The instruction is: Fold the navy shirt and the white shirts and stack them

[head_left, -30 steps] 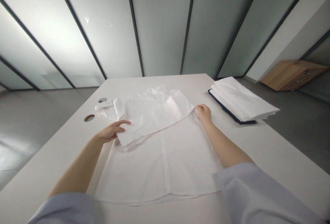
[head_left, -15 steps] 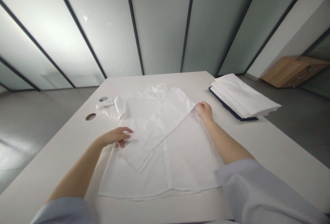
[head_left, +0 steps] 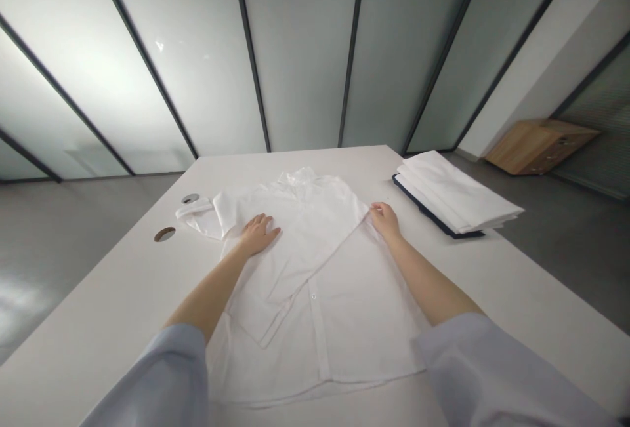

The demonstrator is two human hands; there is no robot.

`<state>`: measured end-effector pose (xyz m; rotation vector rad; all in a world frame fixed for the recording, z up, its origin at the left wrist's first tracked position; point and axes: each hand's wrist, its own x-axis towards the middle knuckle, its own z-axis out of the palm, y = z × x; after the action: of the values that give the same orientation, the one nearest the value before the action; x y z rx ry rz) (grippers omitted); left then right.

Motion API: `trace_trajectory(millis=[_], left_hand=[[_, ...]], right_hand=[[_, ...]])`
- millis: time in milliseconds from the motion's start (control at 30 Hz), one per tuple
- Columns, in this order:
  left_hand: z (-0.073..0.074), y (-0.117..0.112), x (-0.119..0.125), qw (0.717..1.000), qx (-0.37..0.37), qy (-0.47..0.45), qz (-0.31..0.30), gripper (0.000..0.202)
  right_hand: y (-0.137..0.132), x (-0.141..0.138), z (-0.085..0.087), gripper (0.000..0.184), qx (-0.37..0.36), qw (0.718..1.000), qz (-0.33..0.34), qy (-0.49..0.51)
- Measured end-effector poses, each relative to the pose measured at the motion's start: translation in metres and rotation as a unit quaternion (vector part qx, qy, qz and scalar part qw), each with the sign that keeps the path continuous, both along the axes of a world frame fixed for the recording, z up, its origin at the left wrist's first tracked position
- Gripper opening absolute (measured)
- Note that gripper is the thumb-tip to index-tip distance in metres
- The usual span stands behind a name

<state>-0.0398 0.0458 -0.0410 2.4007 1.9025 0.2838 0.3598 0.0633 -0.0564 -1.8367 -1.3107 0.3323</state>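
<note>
A white button shirt (head_left: 339, 309) lies spread on the white table (head_left: 516, 283), collar away from me, with one sleeve folded diagonally across its front. My left hand (head_left: 258, 233) rests flat on the shirt's upper left part, fingers spread. At the shirt's right shoulder edge, where the folded sleeve starts, my right hand (head_left: 384, 220) pinches the fabric with curled fingers. The other sleeve's cuff (head_left: 197, 207) sticks out to the left near the table's holes.
A stack of folded white cloth (head_left: 455, 194) on a dark board sits at the table's far right. Two round cable holes (head_left: 165, 234) are in the table's left side. Frosted glass panels stand behind, and a wooden cabinet (head_left: 539, 145) is on the floor at right.
My left hand let the folded sleeve down onto the shirt front, then moved forward and flattened on the shirt's upper left. My right hand stayed at the shoulder.
</note>
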Motion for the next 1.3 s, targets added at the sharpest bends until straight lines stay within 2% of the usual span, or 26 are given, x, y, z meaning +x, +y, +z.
trace_trajectory(millis=[133, 300, 467, 633, 700, 800, 867, 1067, 1167, 1300], left_hand=[[-0.005, 0.001, 0.005, 0.999, -0.006, 0.035, 0.037, 0.059], [-0.006, -0.002, 0.004, 0.999, 0.003, 0.040, 0.032, 0.058], [-0.005, -0.001, 0.004, 0.999, -0.005, 0.035, 0.031, 0.059], [-0.006, -0.001, 0.003, 0.999, -0.004, 0.028, 0.024, 0.059], [-0.006, -0.001, 0.003, 0.999, -0.007, 0.031, 0.024, 0.059], [-0.004, -0.002, 0.004, 0.999, -0.015, 0.041, 0.026, 0.059], [-0.003, -0.005, 0.006, 0.998, -0.020, 0.049, 0.034, 0.060], [0.001, -0.012, 0.015, 0.991, -0.031, 0.070, 0.112, 0.069], [0.001, -0.006, 0.017, 0.990, -0.047, 0.076, 0.109, 0.070], [-0.002, 0.013, 0.019, 0.992, -0.039, 0.066, 0.098, 0.071]], right_hand=[[0.008, 0.001, 0.005, 0.034, -0.074, 0.997, 0.012, -0.022], [0.018, -0.004, 0.011, 0.029, -0.162, 0.968, -0.002, -0.191], [0.015, -0.015, 0.014, 0.038, -0.125, 0.939, -0.010, -0.319], [0.004, -0.035, 0.012, 0.051, -0.064, 0.902, 0.121, -0.409], [0.000, -0.041, 0.009, 0.057, -0.097, 0.892, 0.155, -0.414], [-0.003, -0.041, 0.002, 0.062, -0.164, 0.885, 0.174, -0.398], [-0.002, -0.038, -0.001, 0.064, -0.182, 0.884, 0.181, -0.390], [0.001, -0.036, -0.003, 0.067, -0.188, 0.883, 0.185, -0.388], [0.007, -0.037, 0.000, 0.066, -0.185, 0.886, 0.185, -0.383], [0.022, -0.035, 0.006, 0.063, -0.178, 0.889, 0.188, -0.377]])
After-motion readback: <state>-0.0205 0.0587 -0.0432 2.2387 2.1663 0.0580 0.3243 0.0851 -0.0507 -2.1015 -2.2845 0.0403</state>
